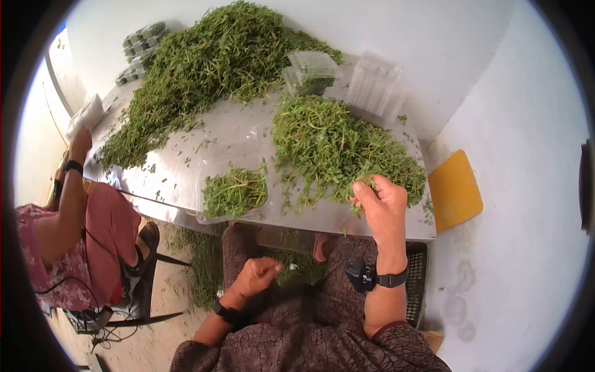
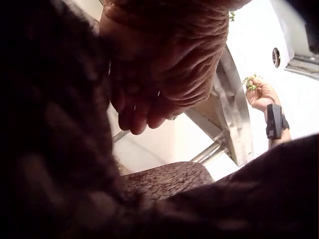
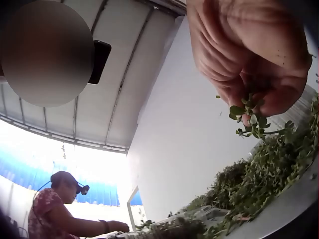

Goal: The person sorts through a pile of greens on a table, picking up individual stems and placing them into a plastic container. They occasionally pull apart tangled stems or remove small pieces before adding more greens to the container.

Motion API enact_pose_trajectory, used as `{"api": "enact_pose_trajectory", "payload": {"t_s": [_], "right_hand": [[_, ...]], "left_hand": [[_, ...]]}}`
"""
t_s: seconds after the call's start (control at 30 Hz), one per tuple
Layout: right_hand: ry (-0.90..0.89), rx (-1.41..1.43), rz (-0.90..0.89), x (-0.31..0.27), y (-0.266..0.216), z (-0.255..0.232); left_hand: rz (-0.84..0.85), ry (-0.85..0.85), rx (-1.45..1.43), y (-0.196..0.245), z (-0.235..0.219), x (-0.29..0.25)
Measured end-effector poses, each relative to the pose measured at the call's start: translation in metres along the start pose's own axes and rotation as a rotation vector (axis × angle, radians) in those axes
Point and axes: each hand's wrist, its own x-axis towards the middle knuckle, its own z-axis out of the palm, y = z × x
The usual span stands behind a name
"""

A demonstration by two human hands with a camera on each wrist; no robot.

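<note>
1. Two bare hands work here: the right hand (image 1: 385, 208) is raised at the table (image 1: 204, 133), over the near right part of a smaller pile (image 1: 328, 136) of leafy greens.
2. The right grip is together, thumb and fingers clamped on a green sprig (image 3: 254, 119), whose leaves poke out below the fingertips.
3. The left hand (image 1: 253, 278) is over the lap, its grip loosely curled with nothing visible in it.
4. An open container (image 1: 203, 189), clear and partly filled with greens, sits by the table's front edge, left of the smaller pile.
5. Behind that pile are a filled clear box (image 1: 313, 65) and stacked clear containers (image 1: 375, 90); a large heap (image 1: 217, 56) spreads to the left.
6. At far left, another person (image 1: 59, 248) sits, one hand at a clear package (image 1: 87, 115).
7. A yellow board (image 1: 455, 191) stands right of the table.
</note>
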Motion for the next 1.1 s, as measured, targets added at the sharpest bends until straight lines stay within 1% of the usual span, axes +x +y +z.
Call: {"api": "enact_pose_trajectory", "payload": {"t_s": [0.03,0.07,0.1,0.17,0.2,0.23,0.27,0.3,0.37,0.4,0.43,0.47,0.5,0.53,0.57,0.63,0.67,0.7,0.73,0.77,0.8,0.83,0.9,0.93,1.0,1.03,1.1], "right_hand": [[-0.016,-0.001,0.013,-0.005,0.001,0.001],[-0.065,-0.034,-0.012,-0.009,0.003,0.002],[-0.116,-0.062,-0.04,-0.014,0.005,0.003],[-0.147,-0.022,-0.028,-0.023,0.005,0.012],[-0.155,0.008,-0.028,-0.026,0.004,0.017],[-0.191,0.017,-0.031,-0.028,0.004,0.02],[-0.197,-0.05,-0.032,-0.03,0.004,0.022],[-0.197,-0.119,-0.037,-0.03,0.003,0.023],[-0.237,-0.138,-0.062,-0.027,0.0,0.028],[-0.231,-0.187,-0.125,-0.025,-0.003,0.031],[-0.22,-0.237,-0.186,-0.023,-0.008,0.034],[-0.226,-0.241,-0.186,-0.02,-0.015,0.038],[-0.218,-0.253,-0.272,-0.017,-0.023,0.045],[-0.212,-0.263,-0.359,-0.013,-0.03,0.053],[-0.221,-0.263,-0.364,-0.008,-0.035,0.06],[-0.237,-0.357,-0.534,0.004,-0.043,0.076],[-0.235,-0.347,-0.59,0.01,-0.044,0.087],[-0.238,-0.35,-0.588,0.017,-0.046,0.096],[-0.261,-0.406,-0.649,0.023,-0.047,0.105],[-0.285,-0.464,-0.71,0.027,-0.048,0.113],[-0.31,-0.506,-0.676,0.029,-0.047,0.118],[-0.312,-0.508,-0.676,0.029,-0.046,0.119],[-0.318,-0.521,-0.64,0.028,-0.042,0.117],[-0.322,-0.529,-0.641,0.028,-0.038,0.113],[-0.252,-0.371,-0.533,0.025,-0.029,0.099],[-0.246,-0.374,-0.53,0.023,-0.024,0.09],[-0.172,-0.398,-0.45,0.016,-0.015,0.069]], "left_hand": [[-0.071,0.001,-0.247,0.016,-0.008,0.003],[-0.143,0.009,-0.494,0.033,-0.017,0.005],[-0.165,0.024,-0.495,0.049,-0.024,0.008],[-0.011,0.049,-0.576,0.08,-0.038,0.016],[-0.028,0.084,-0.572,0.089,-0.043,0.018],[0.087,0.08,-0.433,0.097,-0.048,0.021],[0.2,0.071,-0.291,0.1,-0.05,0.021],[0.189,0.099,-0.285,0.097,-0.048,0.02],[0.219,0.064,-0.289,0.078,-0.034,0.019],[0.153,0.063,-0.302,0.068,-0.028,0.017],[0.149,0.07,-0.306,0.061,-0.024,0.014],[0.08,0.069,-0.317,0.055,-0.022,0.011],[0.012,0.068,-0.328,0.05,-0.021,0.01],[0.01,0.076,-0.332,0.043,-0.018,0.009],[0.016,0.103,-0.28,0.035,-0.016,0.009],[0.019,0.133,-0.231,0.024,-0.015,0.008],[-0.023,0.133,-0.232,0.02,-0.013,0.008],[-0.064,0.131,-0.233,0.015,-0.012,0.008],[-0.064,0.131,-0.237,0.005,-0.006,0.007],[-0.051,0.139,-0.162,-0.008,0.003,0.005],[-0.038,0.147,-0.087,-0.018,0.011,0.002],[-0.038,0.148,-0.09,-0.022,0.015,-0.003],[0.084,-0.004,0.169,-0.027,0.019,-0.008],[0.086,-0.001,0.16,-0.029,0.021,-0.009],[0.096,-0.031,0.212,-0.028,0.023,-0.011],[0.101,-0.036,0.211,-0.027,0.021,-0.01],[0.075,-0.09,0.232,-0.025,0.019,-0.006]]}}
